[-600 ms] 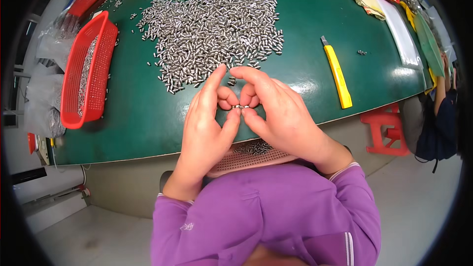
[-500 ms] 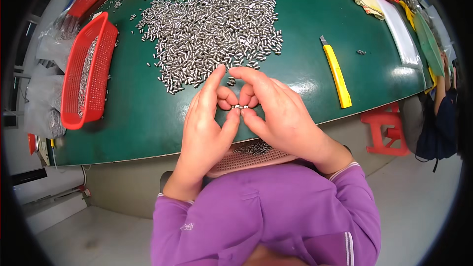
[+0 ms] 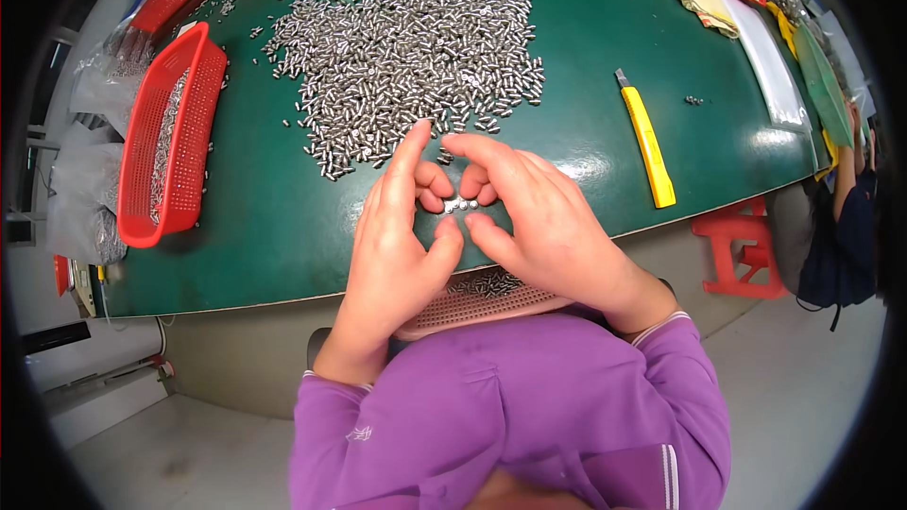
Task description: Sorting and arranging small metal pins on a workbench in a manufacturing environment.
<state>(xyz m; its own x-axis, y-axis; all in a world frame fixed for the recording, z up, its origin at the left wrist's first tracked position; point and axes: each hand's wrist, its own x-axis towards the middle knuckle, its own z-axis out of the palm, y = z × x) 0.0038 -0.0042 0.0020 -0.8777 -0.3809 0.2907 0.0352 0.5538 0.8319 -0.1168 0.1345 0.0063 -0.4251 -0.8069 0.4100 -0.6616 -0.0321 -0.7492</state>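
Left hand (image 3: pixel 392 260), right hand (image 3: pixel 553 227), thumbs touching, fingers curled inward together

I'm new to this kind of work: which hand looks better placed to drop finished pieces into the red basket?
Probably the left hand: the red basket sits on that side of the green table, while the right hand is farther off, nearer the yellow utility knife. Both pinch small metal pins.

Small-parts workshop / assembly bench: a green work table (image 3: pixel 283 227) carries a big loose heap of small metal pins (image 3: pixel 416 38), with red mesh baskets (image 3: pixel 170 146) of more pins on the left. Yellow utility knife (image 3: pixel 647 142) lies right of the heap, bagged parts (image 3: pixel 85 189) sit off the left edge. Red plastic stool (image 3: pixel 742 246) and another seated person (image 3: pixel 841 227) at the right, bare concrete floor.
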